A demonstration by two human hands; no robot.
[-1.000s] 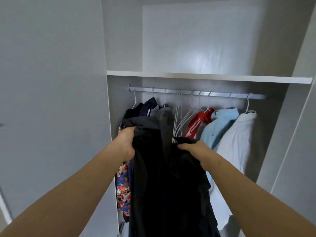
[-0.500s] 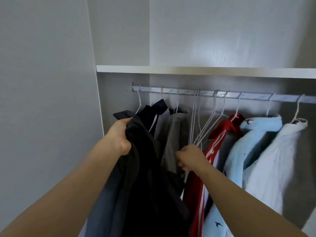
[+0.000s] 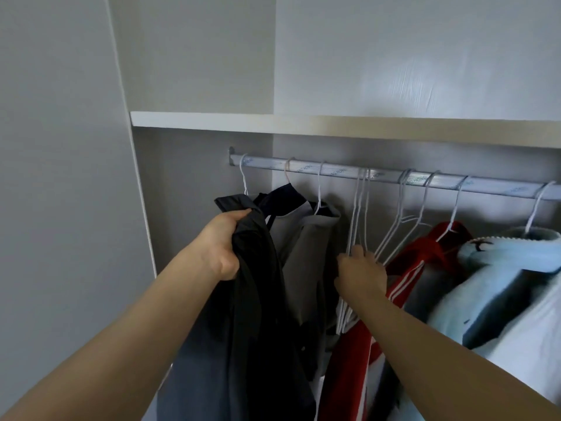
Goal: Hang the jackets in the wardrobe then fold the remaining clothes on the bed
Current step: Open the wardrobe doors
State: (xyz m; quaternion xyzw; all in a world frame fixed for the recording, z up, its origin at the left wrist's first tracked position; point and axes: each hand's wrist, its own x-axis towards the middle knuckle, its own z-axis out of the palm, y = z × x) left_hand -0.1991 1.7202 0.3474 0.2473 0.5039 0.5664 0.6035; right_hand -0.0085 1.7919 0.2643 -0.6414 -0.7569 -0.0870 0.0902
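- Head view: two bare forearms reach forward from the bottom corners toward an open wardrobe (image 3: 188, 71).
- Left hand (image 3: 221, 247) is raised in front of the wardrobe's left side. Its fingers are curled tight and pressed together round a bunched fold near the top of a dark jacket (image 3: 258, 314).
- That dark jacket is off the rail. It hangs down from the left hand's grip past the bottom edge, in front of the clothes already hung on the left.
- Right hand (image 3: 361, 276) is lower and to the right, with its back to the camera. Its fingers are curled in among the white wire hangers (image 3: 359, 214) and close on the wires, though which hanger they grip cannot be told.
- Those bare hangers hang in a bunch from the rail, between the clothes on the left and those on the right.
- Just behind the dark jacket hang a grey garment (image 3: 306, 253) and a navy one (image 3: 285, 196), each on a hanger.
- Right of the right hand hangs a red jacket (image 3: 425, 259) with white stripes, and beyond it a light blue jacket (image 3: 501, 268).
- Farther back, the metal rail (image 3: 334, 171) crosses the wardrobe under a pale shelf (image 3: 303, 124).
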